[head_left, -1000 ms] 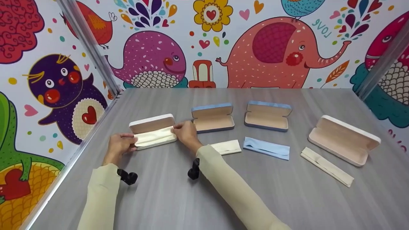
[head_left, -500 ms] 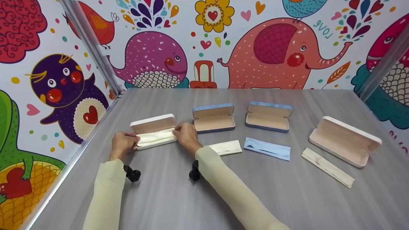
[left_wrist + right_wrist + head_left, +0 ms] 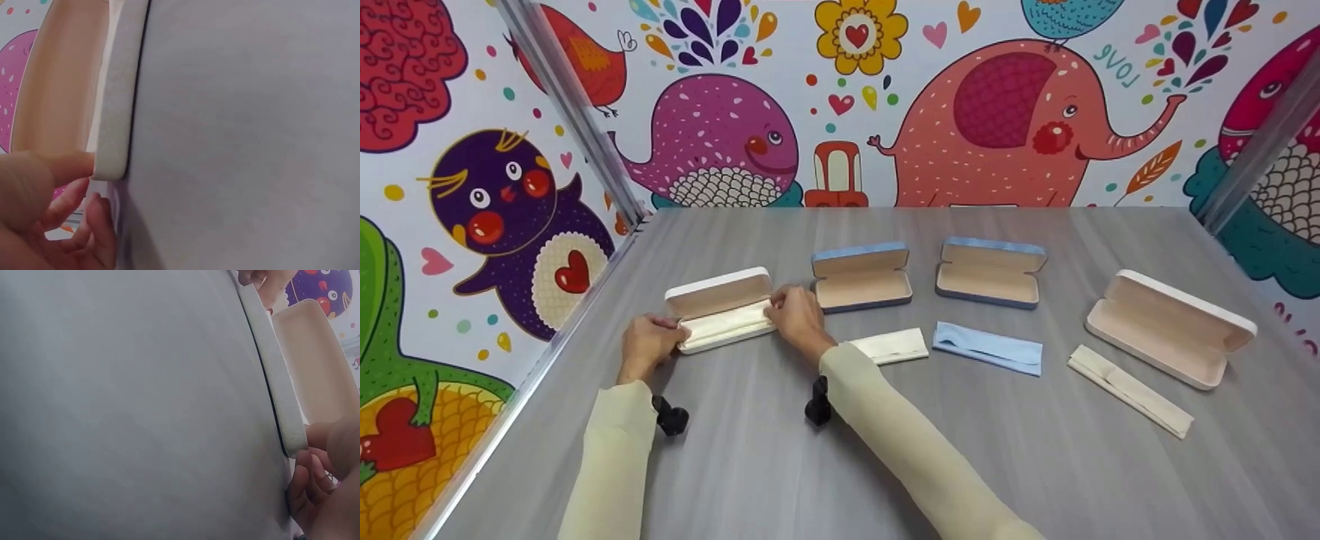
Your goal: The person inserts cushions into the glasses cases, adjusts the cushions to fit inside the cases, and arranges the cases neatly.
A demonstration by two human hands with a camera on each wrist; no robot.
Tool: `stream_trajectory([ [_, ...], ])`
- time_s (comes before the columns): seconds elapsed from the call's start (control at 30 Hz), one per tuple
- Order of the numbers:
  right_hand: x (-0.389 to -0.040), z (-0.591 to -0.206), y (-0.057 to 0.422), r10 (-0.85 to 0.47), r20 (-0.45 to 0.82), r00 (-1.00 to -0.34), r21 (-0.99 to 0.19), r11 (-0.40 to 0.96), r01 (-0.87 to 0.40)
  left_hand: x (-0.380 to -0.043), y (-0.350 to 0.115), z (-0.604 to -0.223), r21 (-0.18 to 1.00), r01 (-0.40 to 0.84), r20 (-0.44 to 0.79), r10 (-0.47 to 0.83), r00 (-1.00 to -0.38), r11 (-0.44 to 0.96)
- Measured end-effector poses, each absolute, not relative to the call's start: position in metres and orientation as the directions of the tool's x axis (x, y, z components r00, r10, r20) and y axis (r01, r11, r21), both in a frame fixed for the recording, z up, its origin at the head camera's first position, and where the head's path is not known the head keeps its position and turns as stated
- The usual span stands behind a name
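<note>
At the left of the table, a white glasses case (image 3: 718, 289) stands with its lid up. A folded cream cleaning cloth (image 3: 727, 321) lies along its lower half. At the case's left end is my left hand (image 3: 649, 343); its thumb reaches over the rim (image 3: 112, 140) onto the cloth's end, and its fingers curl outside the end wall. My right hand (image 3: 797, 316) grips the other end likewise, thumb inside, fingers bent around the outside in the right wrist view. The thumb tips are partly hidden.
Two blue cases (image 3: 862, 289) (image 3: 988, 285) and another white case (image 3: 1162, 341) stand with lids up to the right. In front lie a cream cloth (image 3: 896, 346), a blue cloth (image 3: 988, 352) and another cream cloth (image 3: 1129, 390). Printed walls border the table.
The cream cloth has sunk lower and lies flatter inside the left white case. My left hand has shifted slightly right and inward at its end; the right hand has barely moved.
</note>
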State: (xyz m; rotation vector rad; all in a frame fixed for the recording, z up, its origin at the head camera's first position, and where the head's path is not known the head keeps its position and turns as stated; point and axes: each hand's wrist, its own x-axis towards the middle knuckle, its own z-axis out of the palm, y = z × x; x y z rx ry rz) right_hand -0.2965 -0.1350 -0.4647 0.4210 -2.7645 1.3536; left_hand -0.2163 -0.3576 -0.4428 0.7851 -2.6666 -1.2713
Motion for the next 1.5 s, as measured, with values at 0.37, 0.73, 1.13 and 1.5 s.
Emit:
stream_trajectory([
  [0.37,-0.307,-0.443,-0.132,-0.1,-0.214,-0.972,-0.931,0.322,0.172,-0.222,-0.357,-0.42,0.831,-0.508,-0.393,-0.409,-0.824,0.224],
  [0.73,-0.312,-0.42,-0.127,-0.3,-0.415,-0.859,-0.893,0.315,0.322,-0.222,-0.359,-0.397,0.788,-0.603,-0.567,-0.232,-0.79,0.127],
  [1.13,-0.306,-0.415,-0.141,-0.29,-0.326,-0.9,-0.879,0.443,0.176,-0.22,-0.36,-0.394,0.764,-0.623,-0.565,-0.292,-0.771,0.169],
  [1.5,-0.306,-0.416,-0.145,-0.17,-0.301,-0.938,-0.902,0.369,0.223,-0.226,-0.356,-0.392,0.748,-0.619,-0.539,-0.325,-0.777,0.239],
])
